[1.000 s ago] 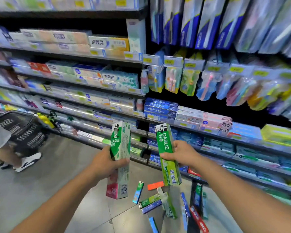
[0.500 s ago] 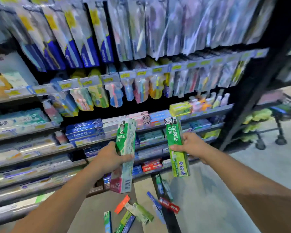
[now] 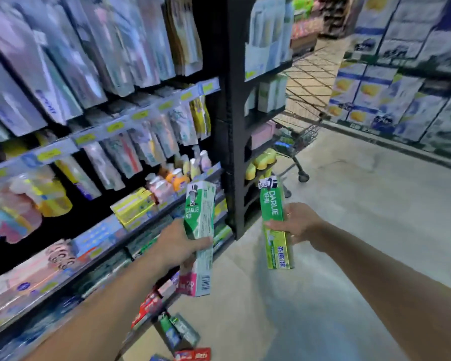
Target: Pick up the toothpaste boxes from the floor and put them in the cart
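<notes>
My view has swung to the right since a moment ago, away from the long shelves, and now I can see the cart [image 3: 301, 126] past the end of the dark shelf post [image 3: 232, 113]. That means I am turning to carry the boxes over to it. My left hand [image 3: 179, 243] grips one fat toothpaste box [image 3: 199, 238] upright, fingers curled round its middle. My right hand [image 3: 298, 222] pinches one thin green toothpaste box [image 3: 275, 225] the same way. So I hold two boxes, one in each hand. The cart is still well apart from me. On the floor [image 3: 349, 230] near the bottom I count about four more boxes [image 3: 179, 332], but they are blurry, so I cannot be sure.
</notes>
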`<state>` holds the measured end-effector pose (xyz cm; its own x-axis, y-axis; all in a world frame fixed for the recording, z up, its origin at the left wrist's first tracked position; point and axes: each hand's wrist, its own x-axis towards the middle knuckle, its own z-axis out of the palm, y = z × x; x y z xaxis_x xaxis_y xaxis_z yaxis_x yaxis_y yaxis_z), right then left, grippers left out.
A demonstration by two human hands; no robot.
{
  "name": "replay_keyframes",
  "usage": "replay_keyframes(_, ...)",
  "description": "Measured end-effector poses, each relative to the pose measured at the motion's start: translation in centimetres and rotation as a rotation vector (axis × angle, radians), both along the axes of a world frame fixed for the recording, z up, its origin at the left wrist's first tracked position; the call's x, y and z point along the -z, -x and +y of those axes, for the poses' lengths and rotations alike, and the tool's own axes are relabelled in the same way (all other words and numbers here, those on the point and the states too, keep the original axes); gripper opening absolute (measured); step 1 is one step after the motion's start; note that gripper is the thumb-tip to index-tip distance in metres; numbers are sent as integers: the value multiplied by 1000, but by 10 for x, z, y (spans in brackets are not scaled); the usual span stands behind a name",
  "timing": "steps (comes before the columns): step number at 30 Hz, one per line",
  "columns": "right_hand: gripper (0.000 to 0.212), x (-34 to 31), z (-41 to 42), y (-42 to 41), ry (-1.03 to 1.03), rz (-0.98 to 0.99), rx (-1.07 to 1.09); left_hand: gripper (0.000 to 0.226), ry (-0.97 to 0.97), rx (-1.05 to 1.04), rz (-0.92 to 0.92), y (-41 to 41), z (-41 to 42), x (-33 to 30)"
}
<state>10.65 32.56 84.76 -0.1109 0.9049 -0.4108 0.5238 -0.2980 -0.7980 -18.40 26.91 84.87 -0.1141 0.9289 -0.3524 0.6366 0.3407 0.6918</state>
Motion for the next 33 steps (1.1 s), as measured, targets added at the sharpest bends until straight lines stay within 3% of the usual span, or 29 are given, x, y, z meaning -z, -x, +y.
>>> replay_keyframes(2, 29, -2, 23, -34, 13, -10, 58, 64, -27, 21, -3, -31, 35, 5)
replay_keyframes(5, 38, -2, 51, -94, 12, -1, 192, 53, -43, 99, -28, -88, 89, 6)
replay_keyframes(10, 36, 8, 87, -162, 37, 58, 329, 59, 4, 215, -39, -159, 160, 15)
replay_keyframes(13, 30, 18, 114, -185, 37, 87, 379, 45, 4, 270, -2, -189, 204, 21)
replay_keyframes(18, 32, 26, 180, -208, 45, 45, 429, 59, 34, 366, -1, -219, 290, 37)
replay_keyframes(22, 28, 14, 241, -220, 40, 58, 502, 34, 23, 444, -14, -241, 364, 27)
replay_keyframes(33, 40, 8, 376, -285, 66, 44, 617, 41, 79, 594, -50, -331, 539, 24)
